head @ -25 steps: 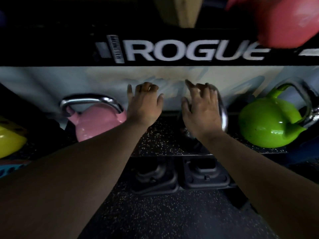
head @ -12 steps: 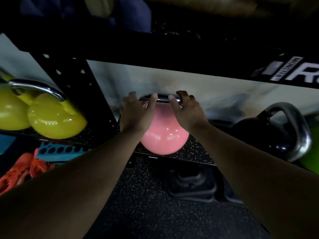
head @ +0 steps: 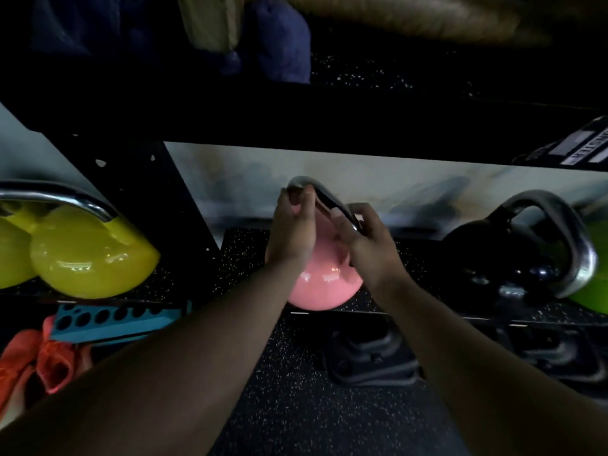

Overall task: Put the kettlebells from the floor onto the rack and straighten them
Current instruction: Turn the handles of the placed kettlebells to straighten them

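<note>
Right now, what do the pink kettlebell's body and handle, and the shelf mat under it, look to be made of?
Pink kettlebell body: glossy painted or coated shell, probably metal; sharp highlights on it. Its handle, gripped by the left hand and right hand: bare polished steel by its silvery shine. Shelf mat: matte black with pale flecks, likely rubber.

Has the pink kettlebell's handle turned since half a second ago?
Yes. The handle ran level along the shelf; now it slants down to the right, both hands on it.

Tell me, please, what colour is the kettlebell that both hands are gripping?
Pink kettlebell, with a bare steel handle; seen in the head view.
</note>
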### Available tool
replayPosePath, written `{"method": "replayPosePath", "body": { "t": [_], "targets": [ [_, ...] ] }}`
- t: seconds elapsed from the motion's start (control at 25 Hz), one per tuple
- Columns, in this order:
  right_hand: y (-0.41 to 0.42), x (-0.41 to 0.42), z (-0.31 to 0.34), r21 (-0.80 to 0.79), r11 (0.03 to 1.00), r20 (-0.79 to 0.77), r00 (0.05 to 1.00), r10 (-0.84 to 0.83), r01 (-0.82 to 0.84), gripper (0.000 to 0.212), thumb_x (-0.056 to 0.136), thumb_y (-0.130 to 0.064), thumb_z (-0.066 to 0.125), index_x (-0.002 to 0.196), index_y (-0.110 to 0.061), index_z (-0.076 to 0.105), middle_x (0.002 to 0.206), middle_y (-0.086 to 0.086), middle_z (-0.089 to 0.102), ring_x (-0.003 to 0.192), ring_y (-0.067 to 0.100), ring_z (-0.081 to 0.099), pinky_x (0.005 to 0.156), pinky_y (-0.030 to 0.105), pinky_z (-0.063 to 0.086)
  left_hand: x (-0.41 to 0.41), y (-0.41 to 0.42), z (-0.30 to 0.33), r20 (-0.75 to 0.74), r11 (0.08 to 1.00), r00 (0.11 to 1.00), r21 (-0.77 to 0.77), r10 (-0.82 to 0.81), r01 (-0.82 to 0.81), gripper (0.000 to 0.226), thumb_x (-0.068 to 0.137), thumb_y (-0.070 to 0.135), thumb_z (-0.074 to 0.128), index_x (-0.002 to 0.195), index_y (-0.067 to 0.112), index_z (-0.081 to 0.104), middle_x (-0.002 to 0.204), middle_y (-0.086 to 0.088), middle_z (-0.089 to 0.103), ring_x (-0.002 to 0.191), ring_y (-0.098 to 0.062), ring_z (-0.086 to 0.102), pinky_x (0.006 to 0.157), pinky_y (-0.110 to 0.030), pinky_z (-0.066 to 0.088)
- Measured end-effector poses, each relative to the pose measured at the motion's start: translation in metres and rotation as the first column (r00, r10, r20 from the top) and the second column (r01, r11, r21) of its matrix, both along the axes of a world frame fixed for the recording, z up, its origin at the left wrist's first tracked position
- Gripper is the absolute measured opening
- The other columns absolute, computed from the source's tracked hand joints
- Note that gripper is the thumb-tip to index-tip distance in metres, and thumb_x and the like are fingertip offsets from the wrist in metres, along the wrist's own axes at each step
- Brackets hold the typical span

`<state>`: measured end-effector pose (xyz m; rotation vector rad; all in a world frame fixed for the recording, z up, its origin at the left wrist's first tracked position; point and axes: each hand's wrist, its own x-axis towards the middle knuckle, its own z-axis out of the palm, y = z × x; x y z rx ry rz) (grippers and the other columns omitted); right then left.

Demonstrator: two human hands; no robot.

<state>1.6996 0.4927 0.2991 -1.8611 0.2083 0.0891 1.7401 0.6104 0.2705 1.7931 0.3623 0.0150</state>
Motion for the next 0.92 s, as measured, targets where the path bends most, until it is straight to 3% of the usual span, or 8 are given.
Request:
{"method": "replayPosePath", "body": {
  "t": [0.08,0.16,0.28,0.48,0.6,0.72,0.92],
  "targets": [
    [0.002,0.004,0.000,0.155,0.987,-0.020,0.999,-0.033,0.035,0.027,0.097,-0.044,0.052,0.117,-0.034,0.065,0.088,0.000,0.071,0.076,0.015,0.066,0.064,0.026,0.053,-0.001,-0.005,-0.002,0.018,0.999,0.999,-0.047,0.027,-0.026,0.054,0.092,0.064,0.037,0.125,0.025,0.052,0.116,-0.002,0.066,0.106,-0.026,0.063,0.086,-0.037,0.050],
    [0.016,0.006,-0.001,0.168,0.984,-0.028,0.998,-0.049,0.053,0.035,0.101,-0.047,0.040,0.127,-0.038,0.061,0.099,-0.004,0.071,0.084,0.008,0.064,0.065,0.016,0.052,0.016,0.004,0.001,-0.020,0.998,1.000,-0.067,-0.016,0.014,0.065,0.088,0.067,0.035,0.131,0.022,0.053,0.124,-0.005,0.065,0.114,-0.028,0.060,0.095,-0.042,0.048],
    [0.034,0.013,-0.004,0.224,0.975,-0.049,0.999,0.005,0.006,0.039,0.103,-0.043,0.036,0.138,-0.035,0.052,0.130,-0.002,0.064,0.117,0.013,0.060,0.100,0.033,0.050,0.037,0.017,0.000,-0.089,0.964,0.985,-0.234,-0.148,0.123,0.073,0.084,0.065,0.040,0.136,0.015,0.055,0.136,-0.012,0.060,0.126,-0.029,0.055,0.109,-0.049,0.040],
    [0.051,0.015,-0.008,0.354,0.931,-0.053,0.996,-0.072,0.086,0.042,0.104,-0.043,0.034,0.144,-0.036,0.044,0.142,-0.004,0.056,0.128,0.011,0.052,0.111,0.040,0.042,0.041,0.026,-0.006,-0.068,0.958,0.980,-0.234,-0.188,0.168,0.085,0.072,0.075,0.043,0.139,0.024,0.054,0.140,-0.006,0.058,0.129,-0.022,0.053,0.113,-0.047,0.035],
    [0.069,0.014,-0.008,0.425,0.898,-0.065,0.993,-0.094,0.113,0.044,0.104,-0.041,0.035,0.148,-0.039,0.037,0.150,-0.005,0.047,0.129,0.009,0.047,0.110,0.033,0.040,0.042,0.030,-0.004,-0.066,0.936,0.978,-0.311,-0.197,0.168,0.074,0.079,0.069,0.043,0.134,0.021,0.057,0.134,-0.009,0.062,0.123,-0.021,0.057,0.111,-0.046,0.039],
    [0.078,0.015,-0.011,0.454,0.881,-0.069,0.991,-0.116,0.135,0.044,0.104,-0.041,0.035,0.148,-0.039,0.035,0.151,-0.008,0.044,0.126,0.005,0.047,0.093,0.016,0.044,0.041,0.030,-0.008,-0.057,0.936,0.979,-0.308,-0.198,0.172,0.066,0.086,0.067,0.043,0.128,0.019,0.062,0.124,-0.011,0.067,0.115,-0.021,0.062,0.107,-0.047,0.044],
    [0.073,0.013,-0.013,0.434,0.895,-0.039,0.995,-0.096,0.104,0.046,0.105,-0.037,0.034,0.150,-0.035,0.032,0.149,-0.008,0.046,0.125,0.002,0.049,0.096,0.011,0.044,0.039,0.028,-0.014,0.049,0.939,0.970,-0.243,-0.239,0.244,0.058,0.100,0.056,0.031,0.144,0.022,0.047,0.143,-0.010,0.055,0.130,-0.022,0.052,0.111,-0.046,0.039]
  ]
}}
